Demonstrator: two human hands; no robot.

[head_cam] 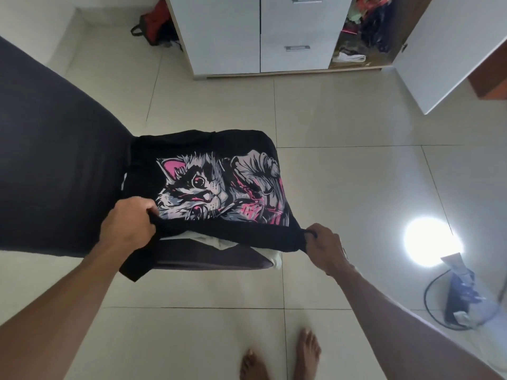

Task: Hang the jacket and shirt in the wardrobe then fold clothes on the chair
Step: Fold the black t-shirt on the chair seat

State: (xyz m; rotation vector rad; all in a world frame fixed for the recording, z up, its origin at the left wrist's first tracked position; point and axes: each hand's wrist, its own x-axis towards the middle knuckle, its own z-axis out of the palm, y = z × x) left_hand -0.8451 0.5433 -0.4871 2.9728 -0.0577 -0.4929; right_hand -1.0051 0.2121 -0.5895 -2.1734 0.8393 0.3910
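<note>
A black T-shirt (219,149) with a pink and grey cat print lies spread over the seat of a dark chair (208,259). My left hand (129,223) grips the near left edge of the shirt. My right hand (323,245) pinches its near right corner, and the edge is lifted between both hands. A white garment (216,241) shows under the shirt on the seat. The white wardrobe (233,34) stands at the back, its right door (444,50) open, with clothes (370,23) piled inside.
The chair's dark backrest (49,160) fills the left side. A red and black bag (156,23) lies on the floor beside the wardrobe. A clothes iron with its cord (463,292) sits on the tiled floor at the right, near a bright light reflection. My bare feet (282,355) stand below the chair.
</note>
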